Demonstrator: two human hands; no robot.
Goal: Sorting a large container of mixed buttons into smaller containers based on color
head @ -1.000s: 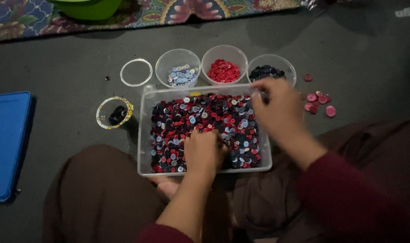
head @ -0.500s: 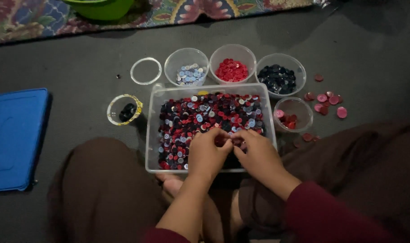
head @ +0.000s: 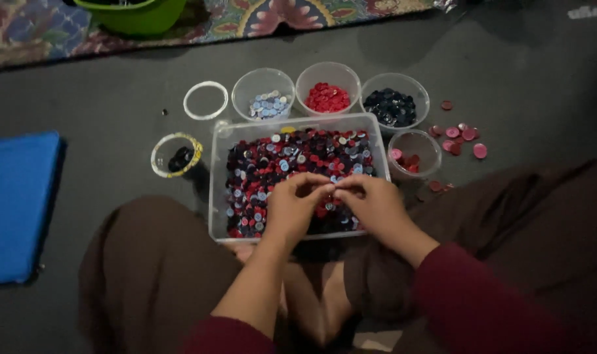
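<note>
Clear rectangular tray [head: 214, 190]: on the grey floor [head: 102, 131], just ahead of the person's crossed legs; filled with mixed buttons [head: 279, 164] in red, dark and pale blue.

Left hand [head: 292, 210]: over the near half of the tray, fingers curled, thumb and forefinger pinched together. Whether a button sits between them cannot be told.

Right hand [head: 377, 206]: over the tray beside the left hand, fingertips pinched and meeting those of the left hand above the buttons; what they hold cannot be told.

Beyond the far edge of the tray, a row of three clear cups: cup of pale blue buttons [head: 264, 92] at the left, cup of red buttons [head: 327, 86] in the middle, cup of dark buttons [head: 394, 98] at the right.

Small cup [head: 414, 153]: touching the right side of the tray, with a few pink and red buttons inside.

Loose pink buttons [head: 462, 137]: on the floor right of the tray, past the small cup.

White ring [head: 205, 99]: beyond the tray's far left corner.

Yellow-rimmed cup [head: 176, 155]: just left of the tray, dark pieces inside.

Blue lid [head: 16, 203]: flat, well left of the tray.

Green bowl [head: 134, 13] and patterned rug [head: 279, 16]: far beyond the tray.
</note>
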